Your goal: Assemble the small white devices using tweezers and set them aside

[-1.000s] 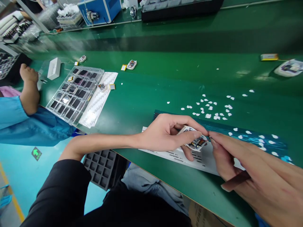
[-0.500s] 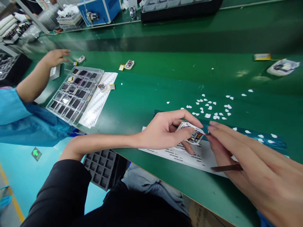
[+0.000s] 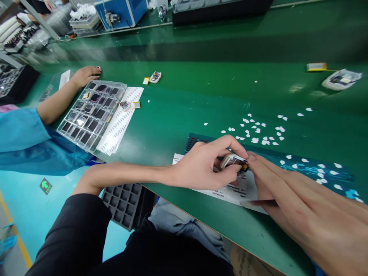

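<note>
My left hand (image 3: 205, 165) is closed around a small white device case (image 3: 233, 161) with a circuit board showing inside, held just above a white label sheet (image 3: 238, 189) at the table's near edge. My right hand (image 3: 290, 199) comes in from the right, its fingertips pinched against the case's right end. A thin dark tool (image 3: 260, 202) lies under its fingers. What the fingertips pinch is too small to make out.
Several white paper bits (image 3: 255, 128) lie scattered on the green table (image 3: 186, 103) and on a dark blue strip (image 3: 313, 166). A clear tray of dark screens (image 3: 90, 113) sits at left, where a co-worker's hand (image 3: 84, 74) in a blue sleeve reaches. A grey tray (image 3: 122, 201) sits below the table edge.
My left hand turned the case more edge-on and my right fingertips closed in on its end. The co-worker's arm swung out to the far side of the clear tray.
</note>
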The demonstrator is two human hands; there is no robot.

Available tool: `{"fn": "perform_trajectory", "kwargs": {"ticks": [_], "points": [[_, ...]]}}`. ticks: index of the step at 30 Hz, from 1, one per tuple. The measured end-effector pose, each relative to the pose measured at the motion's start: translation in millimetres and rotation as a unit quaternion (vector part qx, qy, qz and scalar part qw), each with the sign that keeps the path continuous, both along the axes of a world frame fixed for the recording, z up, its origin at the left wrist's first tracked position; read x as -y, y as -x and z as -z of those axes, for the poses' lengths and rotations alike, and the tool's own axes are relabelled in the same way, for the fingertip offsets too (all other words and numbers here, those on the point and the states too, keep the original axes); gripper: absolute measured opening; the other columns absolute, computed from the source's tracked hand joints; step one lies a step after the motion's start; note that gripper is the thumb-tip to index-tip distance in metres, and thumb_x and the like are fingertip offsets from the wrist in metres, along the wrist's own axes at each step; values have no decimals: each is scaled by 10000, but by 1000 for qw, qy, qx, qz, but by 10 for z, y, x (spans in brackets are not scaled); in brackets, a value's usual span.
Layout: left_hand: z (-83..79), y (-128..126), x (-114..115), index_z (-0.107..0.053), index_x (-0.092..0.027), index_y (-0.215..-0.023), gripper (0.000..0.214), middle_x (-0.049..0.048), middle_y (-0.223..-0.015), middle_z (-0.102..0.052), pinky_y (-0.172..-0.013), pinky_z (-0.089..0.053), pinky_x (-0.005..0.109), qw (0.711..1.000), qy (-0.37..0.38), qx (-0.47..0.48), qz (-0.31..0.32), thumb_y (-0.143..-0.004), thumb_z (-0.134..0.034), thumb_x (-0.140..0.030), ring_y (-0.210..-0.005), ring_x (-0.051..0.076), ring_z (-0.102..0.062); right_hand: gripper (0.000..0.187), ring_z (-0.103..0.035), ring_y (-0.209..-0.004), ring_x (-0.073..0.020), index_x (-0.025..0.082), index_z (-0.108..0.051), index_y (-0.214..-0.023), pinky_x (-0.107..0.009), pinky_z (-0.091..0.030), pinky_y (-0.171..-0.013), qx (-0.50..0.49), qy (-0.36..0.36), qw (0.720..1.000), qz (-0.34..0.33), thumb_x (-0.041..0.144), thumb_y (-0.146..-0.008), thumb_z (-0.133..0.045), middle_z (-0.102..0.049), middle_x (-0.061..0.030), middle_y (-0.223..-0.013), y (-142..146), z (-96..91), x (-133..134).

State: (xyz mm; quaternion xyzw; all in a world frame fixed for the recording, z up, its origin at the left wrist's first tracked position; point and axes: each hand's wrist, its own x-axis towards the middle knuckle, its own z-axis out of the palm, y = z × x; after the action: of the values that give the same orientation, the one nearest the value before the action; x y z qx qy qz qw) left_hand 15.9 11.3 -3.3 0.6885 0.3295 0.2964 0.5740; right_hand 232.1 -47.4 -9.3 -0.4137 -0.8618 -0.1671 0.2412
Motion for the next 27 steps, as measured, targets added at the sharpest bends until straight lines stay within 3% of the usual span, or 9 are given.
{"fn": "perform_trajectory", "kwargs": {"ticks": [3,8,12,15,17,19,22,24,27], "points": [[0,5,24,-530,-207,-1042,146,-58,-718,-615,-565,-455,195,999,-40,-18,-17,-904,-564,-241,-583,67,-593,669,-774,-885,-139,165,-307,-1642,-250,-564,-591,12,15,1000,6,218,-1030,-573,-746,-61,-1268,81,-61,-10],[16,15,54,-564,-205,-1006,110,-61,-665,-623,-553,-446,192,996,-40,-37,-67,-912,-568,-262,-576,74,-593,707,-777,-856,-144,145,-276,-1651,-229,-559,-571,1,4,1000,-9,147,-1006,-566,-747,-86,-1252,155,-49,-33],[10,25,37,-587,-200,-976,83,-68,-609,-611,-523,-420,192,995,-61,-25,-73,-922,-572,-260,-519,67,-547,767,-782,-880,-160,212,-218,-1673,-227,-616,-657,-33,19,999,-17,134,-984,-547,-753,-51,-1253,151,-20,-41],[-7,29,26,-587,-201,-953,85,-69,-583,-596,-506,-397,196,995,-70,-24,-71,-927,-561,-278,-503,69,-524,751,-775,-789,-152,259,-306,-1652,-225,-625,-727,-65,30,997,-16,137,-964,-582,-798,-13,-1132,140,5,-31],[-20,30,26,-579,-202,-928,76,-76,-575,-567,-504,-387,199,994,-79,-20,-67,-915,-560,-275,-495,65,-494,707,-745,-695,-119,314,-397,-1616,-200,-594,-682,-109,54,992,-10,128,-963,-593,-813,25,-1028,137,11,-21],[-33,31,32,-568,-205,-904,62,-84,-578,-534,-507,-381,201,994,-88,-13,-61,-910,-558,-265,-489,60,-460,573,-662,-547,-72,354,-539,-1518,-176,-520,-560,-151,84,985,3,135,-989,-570,-803,70,-899,141,-4,-17],[-48,36,43,-560,-212,-906,59,-82,-594,-540,-517,-393,203,995,-89,-9,-40,-926,-549,-267,-495,60,-466,214,-545,-414,-56,307,-729,-1184,-207,-391,-402,-184,122,975,34,280,-1038,-574,-722,92,-679,162,-53,-39],[-53,43,48,-560,-216,-933,58,-76,-604,-573,-527,-409,204,996,-91,-15,-15,-935,-541,-271,-507,67,-501,167,-594,-447,-73,287,-732,-1025,-213,-400,-395,-205,151,966,52,377,-1040,-592,-692,90,-633,178,-82,-67],[-60,58,55,-539,-213,-1001,69,-58,-648,-644,-548,-437,203,995,-97,-27,23,-948,-537,-257,-544,80,-579,186,-629,-480,-77,293,-713,-972,-210,-431,-411,-225,175,956,64,427,-1036,-601,-726,95,-687,184,-106,-89]]}}
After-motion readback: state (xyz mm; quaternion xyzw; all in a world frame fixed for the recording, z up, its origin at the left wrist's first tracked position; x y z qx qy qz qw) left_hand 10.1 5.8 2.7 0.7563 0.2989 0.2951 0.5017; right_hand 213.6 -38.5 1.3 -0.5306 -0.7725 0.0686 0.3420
